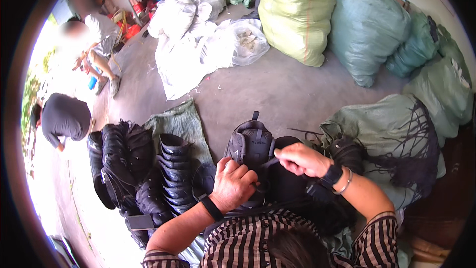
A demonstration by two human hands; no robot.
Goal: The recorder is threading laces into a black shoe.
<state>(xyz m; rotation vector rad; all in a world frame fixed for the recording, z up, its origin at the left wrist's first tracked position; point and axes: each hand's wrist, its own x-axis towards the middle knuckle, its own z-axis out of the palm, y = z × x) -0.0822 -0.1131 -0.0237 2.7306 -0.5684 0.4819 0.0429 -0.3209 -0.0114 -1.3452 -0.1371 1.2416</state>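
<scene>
1. A black padded piece (255,151), with a small loop (255,115) at its top, lies at the center of the frame, in front of the person.
2. The right hand (305,160), right of center, is closed, thumb and fingers pinching a dark strap (269,163) beside the padded piece.
3. The left hand (232,184), just below center, has its fingers curled in at the lower left of the padded piece; I cannot tell what they grip.
4. A black band (211,207) circles the left wrist; a black watch (331,174) and a bracelet (343,182) circle the right.
5. Left of the hands, a row of nested black curved pieces (174,171) stands beside a larger black pile (130,156), with a green cloth (183,121) behind the row.
6. At the right, dark laces (409,156) spread over a gray-green sack (364,112).
7. White bags (186,44) lie on the floor (243,84) at upper center, near a full yellow-green sack (296,22) and a blue-green one (367,30).
8. At the far left, a person in a dark top (66,115) bends over; another (102,44) sits at the upper left.
</scene>
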